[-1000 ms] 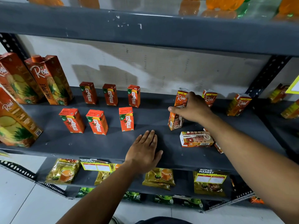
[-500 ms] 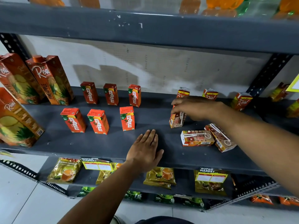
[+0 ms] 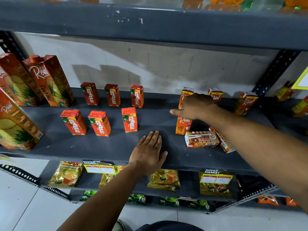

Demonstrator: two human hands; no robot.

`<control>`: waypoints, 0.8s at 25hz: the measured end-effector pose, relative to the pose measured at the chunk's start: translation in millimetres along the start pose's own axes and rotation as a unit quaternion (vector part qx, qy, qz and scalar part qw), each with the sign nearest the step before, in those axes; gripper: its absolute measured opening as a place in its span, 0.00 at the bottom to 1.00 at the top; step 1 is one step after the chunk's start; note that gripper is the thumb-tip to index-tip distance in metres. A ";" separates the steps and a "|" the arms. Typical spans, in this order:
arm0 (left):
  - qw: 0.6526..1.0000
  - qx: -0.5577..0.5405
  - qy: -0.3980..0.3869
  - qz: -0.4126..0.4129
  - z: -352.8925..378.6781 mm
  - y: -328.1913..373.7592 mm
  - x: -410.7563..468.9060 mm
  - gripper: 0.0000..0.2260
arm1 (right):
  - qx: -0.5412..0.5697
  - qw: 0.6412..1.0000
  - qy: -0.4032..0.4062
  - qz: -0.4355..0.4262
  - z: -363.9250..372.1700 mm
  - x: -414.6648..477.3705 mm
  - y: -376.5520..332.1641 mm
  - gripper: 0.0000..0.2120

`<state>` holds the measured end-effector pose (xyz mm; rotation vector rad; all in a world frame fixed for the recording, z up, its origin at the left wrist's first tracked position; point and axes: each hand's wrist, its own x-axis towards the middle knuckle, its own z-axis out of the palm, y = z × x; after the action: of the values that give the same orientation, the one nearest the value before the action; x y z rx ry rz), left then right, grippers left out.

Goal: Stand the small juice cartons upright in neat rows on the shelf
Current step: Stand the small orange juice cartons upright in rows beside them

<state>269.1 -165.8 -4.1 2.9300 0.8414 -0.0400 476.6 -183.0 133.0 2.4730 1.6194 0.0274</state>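
Small red Maaza cartons stand upright in two rows of three, a back row and a front row, on the grey shelf. My right hand grips the top of an upright small Real carton, with my thumb across its front. A second Real carton stands right behind it. Two Real cartons lie on their sides to the right: one with its straw side up, another partly under my forearm. My left hand rests flat on the shelf's front, fingers apart, holding nothing.
Two more small Real cartons stand at the back right. Tall pineapple juice cartons fill the shelf's left end. The upper shelf's edge hangs overhead. Tea packets and price tags sit on the shelf below.
My right hand turned the Real carton from a tilt to upright in the front row and now rests on its top. My left hand stayed flat on the shelf.
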 end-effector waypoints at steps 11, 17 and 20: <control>1.000 0.005 -0.001 0.000 -1.8 0.0 -1.0 0.31 | 0.214 0.975 -0.025 -0.050 -9.5 -24.5 45.7 0.30; 1.000 -0.012 -0.002 -0.021 -1.5 6.5 3.3 0.30 | 0.026 0.985 -0.133 -0.104 51.9 -62.5 74.2 0.37; 1.000 -0.007 0.006 -0.022 -1.1 7.2 1.5 0.30 | 0.026 0.988 -0.086 -0.125 68.6 -63.2 63.2 0.36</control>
<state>274.2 -171.0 -2.5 2.9003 0.9046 -0.0207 516.4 -274.9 81.4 2.2179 1.8580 -0.2576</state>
